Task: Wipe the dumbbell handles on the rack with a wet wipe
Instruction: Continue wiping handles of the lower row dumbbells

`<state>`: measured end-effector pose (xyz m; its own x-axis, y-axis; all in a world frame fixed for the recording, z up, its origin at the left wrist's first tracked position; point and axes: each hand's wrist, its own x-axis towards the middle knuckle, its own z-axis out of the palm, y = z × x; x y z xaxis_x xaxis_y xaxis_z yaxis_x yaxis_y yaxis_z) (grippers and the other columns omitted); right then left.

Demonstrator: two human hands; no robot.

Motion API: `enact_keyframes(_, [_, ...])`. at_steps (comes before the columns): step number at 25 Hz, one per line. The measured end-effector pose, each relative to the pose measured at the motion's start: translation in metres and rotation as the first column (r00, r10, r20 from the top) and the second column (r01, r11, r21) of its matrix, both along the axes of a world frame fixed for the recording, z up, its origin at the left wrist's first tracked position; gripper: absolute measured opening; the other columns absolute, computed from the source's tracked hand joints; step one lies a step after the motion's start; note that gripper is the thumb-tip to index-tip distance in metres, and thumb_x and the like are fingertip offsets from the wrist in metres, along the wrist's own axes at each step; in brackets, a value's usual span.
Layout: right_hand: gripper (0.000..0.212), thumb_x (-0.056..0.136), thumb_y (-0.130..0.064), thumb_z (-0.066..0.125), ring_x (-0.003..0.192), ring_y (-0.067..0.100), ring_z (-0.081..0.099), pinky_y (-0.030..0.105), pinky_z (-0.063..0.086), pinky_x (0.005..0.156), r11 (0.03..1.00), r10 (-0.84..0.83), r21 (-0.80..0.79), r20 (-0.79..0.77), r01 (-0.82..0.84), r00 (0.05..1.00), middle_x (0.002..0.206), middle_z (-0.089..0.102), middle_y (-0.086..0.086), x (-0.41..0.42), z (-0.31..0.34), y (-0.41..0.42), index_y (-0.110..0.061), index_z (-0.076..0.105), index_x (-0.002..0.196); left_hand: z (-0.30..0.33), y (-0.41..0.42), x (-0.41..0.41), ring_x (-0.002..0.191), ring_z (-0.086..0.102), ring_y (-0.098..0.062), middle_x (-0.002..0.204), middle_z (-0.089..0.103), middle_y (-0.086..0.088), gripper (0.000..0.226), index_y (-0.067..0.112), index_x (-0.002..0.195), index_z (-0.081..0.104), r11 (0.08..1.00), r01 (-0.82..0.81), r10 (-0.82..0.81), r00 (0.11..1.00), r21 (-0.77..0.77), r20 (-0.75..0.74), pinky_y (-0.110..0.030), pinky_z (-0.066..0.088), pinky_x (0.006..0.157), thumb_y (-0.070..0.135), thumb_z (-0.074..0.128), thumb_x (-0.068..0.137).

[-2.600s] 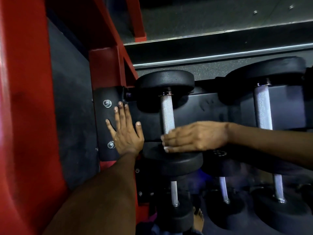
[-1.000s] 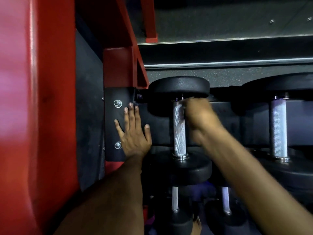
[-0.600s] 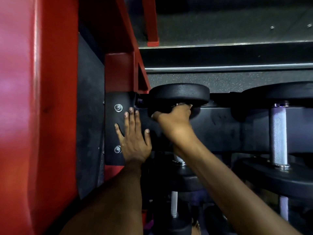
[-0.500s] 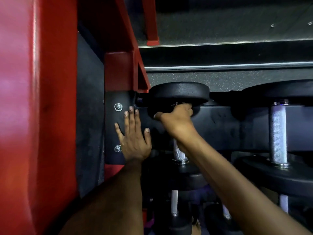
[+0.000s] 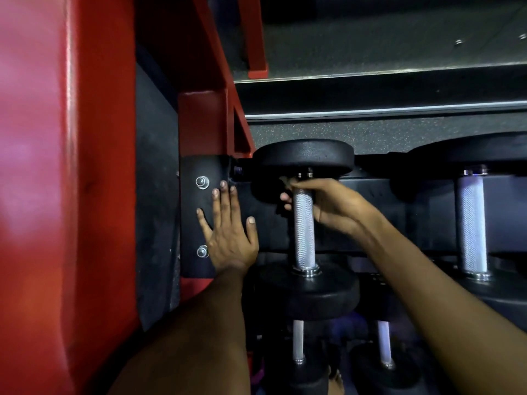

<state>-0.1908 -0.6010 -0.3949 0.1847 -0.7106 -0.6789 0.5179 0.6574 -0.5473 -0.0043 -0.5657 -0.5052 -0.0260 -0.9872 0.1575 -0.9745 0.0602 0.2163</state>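
A black dumbbell with a knurled silver handle (image 5: 304, 232) lies on the top tier of the black rack (image 5: 379, 212). My right hand (image 5: 328, 205) curls round the far end of that handle, just under the far weight head (image 5: 303, 156). No wet wipe is visible; whatever is under the fingers is hidden. My left hand (image 5: 228, 229) rests flat with spread fingers on the rack's black end plate (image 5: 194, 218), left of the dumbbell. A second dumbbell's handle (image 5: 470, 223) lies further right on the same tier.
A red steel upright (image 5: 71, 195) and red frame fill the left side. Two more dumbbells with thin handles (image 5: 298, 342) sit on a lower tier. Speckled dark floor and a raised ledge lie beyond the rack.
My right hand slid from the near end of the handle to the far end and has rolled to the handle's right side, uncovering most of the shaft. My left hand stayed put.
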Motion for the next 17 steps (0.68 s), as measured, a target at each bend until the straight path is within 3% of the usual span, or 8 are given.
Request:
enact_keyframes(2, [0.016, 0.074, -0.006, 0.059, 0.081, 0.017, 0.069, 0.025, 0.055, 0.077, 0.998, -0.016, -0.060, 0.049, 0.019, 0.999, 0.084, 0.071, 0.004, -0.002, -0.005, 0.008, -0.004, 0.063, 0.090, 0.000, 0.001, -0.001, 0.149, 0.011, -0.020, 0.162, 0.012, -0.005, 0.069, 0.008, 0.153, 0.018, 1.000, 0.002, -0.002, 1.000, 0.002, -0.007, -0.057, 0.006, 0.117, 0.036, 0.032, 0.091])
enact_keyframes(4, [0.018, 0.072, -0.004, 0.069, 0.076, 0.017, 0.067, 0.026, 0.055, 0.072, 0.974, -0.194, -0.153, -0.175, 0.167, 0.965, 0.086, 0.070, 0.010, 0.004, -0.008, 0.015, -0.002, 0.065, 0.089, 0.000, 0.001, -0.001, 0.149, 0.011, -0.019, 0.162, 0.013, -0.005, 0.069, 0.008, 0.153, 0.018, 1.000, 0.003, -0.003, 1.000, -0.003, -0.009, -0.057, 0.007, 0.117, 0.036, 0.032, 0.092])
enact_keyframes(6, [0.008, 0.074, -0.007, 0.074, 0.069, 0.016, 0.062, 0.030, 0.052, 0.069, 0.937, -0.342, -0.237, -0.486, 0.255, 0.805, 0.077, 0.068, 0.008, 0.002, -0.005, 0.026, -0.008, 0.067, 0.077, 0.000, 0.000, -0.001, 0.149, 0.011, -0.019, 0.162, 0.013, -0.005, 0.068, 0.008, 0.153, 0.018, 1.000, -0.002, 0.002, 1.000, -0.009, -0.009, -0.057, 0.007, 0.117, 0.036, 0.032, 0.092])
enact_keyframes(10, [0.019, 0.085, -0.012, 0.059, 0.077, 0.008, 0.062, 0.023, 0.048, 0.076, 0.855, -0.353, -0.445, -0.876, -0.266, 0.328, 0.083, 0.068, -0.001, 0.000, 0.012, 0.060, -0.019, 0.071, 0.098, -0.003, 0.001, 0.001, 0.148, 0.011, -0.019, 0.161, 0.014, -0.005, 0.068, 0.008, 0.153, 0.017, 1.000, 0.006, -0.006, 1.000, -0.012, -0.013, -0.057, 0.006, 0.117, 0.036, 0.032, 0.092])
enact_keyframes(12, [0.028, 0.087, -0.014, 0.048, 0.094, 0.018, 0.064, 0.022, 0.042, 0.088, 0.434, -0.470, -0.428, -0.858, -0.793, 0.207, 0.101, 0.067, 0.006, 0.006, 0.021, 0.048, -0.010, 0.070, 0.106, -0.001, 0.000, 0.000, 0.149, 0.010, -0.020, 0.162, 0.012, -0.005, 0.068, 0.009, 0.153, 0.015, 1.000, 0.002, -0.002, 1.000, -0.004, -0.005, -0.057, 0.006, 0.117, 0.037, 0.030, 0.092])
enact_keyframes(14, [0.034, 0.088, -0.016, 0.040, 0.101, 0.024, 0.065, 0.028, 0.036, 0.097, -0.108, -0.686, 0.026, -0.726, -0.994, 0.056, 0.105, 0.069, 0.008, -0.003, 0.013, 0.014, -0.009, 0.074, 0.089, -0.001, 0.000, 0.001, 0.149, 0.008, -0.019, 0.162, 0.010, -0.004, 0.068, 0.010, 0.154, 0.015, 1.000, 0.000, 0.000, 1.000, 0.013, -0.004, -0.057, 0.006, 0.117, 0.037, 0.029, 0.093])
enact_keyframes(15, [0.040, 0.089, -0.015, 0.036, 0.099, 0.023, 0.066, 0.029, 0.034, 0.100, -0.222, -0.756, 0.238, -0.654, -0.946, 0.013, 0.101, 0.070, 0.006, -0.017, 0.013, 0.001, -0.011, 0.074, 0.082, 0.000, 0.001, 0.000, 0.149, 0.008, -0.019, 0.163, 0.010, -0.004, 0.068, 0.010, 0.154, 0.016, 1.000, 0.001, -0.001, 1.000, 0.015, -0.003, -0.057, 0.006, 0.118, 0.037, 0.029, 0.093])
enact_keyframes(17, [0.051, 0.095, -0.005, 0.022, 0.098, 0.021, 0.066, 0.031, 0.029, 0.106, -0.246, -0.791, 0.525, -0.595, -0.815, -0.145, 0.099, 0.069, 0.006, -0.048, 0.015, -0.009, -0.009, 0.073, 0.089, 0.001, 0.001, -0.001, 0.149, 0.009, -0.019, 0.163, 0.011, -0.004, 0.069, 0.010, 0.154, 0.017, 1.000, -0.001, 0.001, 1.000, 0.014, -0.001, -0.057, 0.007, 0.118, 0.037, 0.031, 0.092])
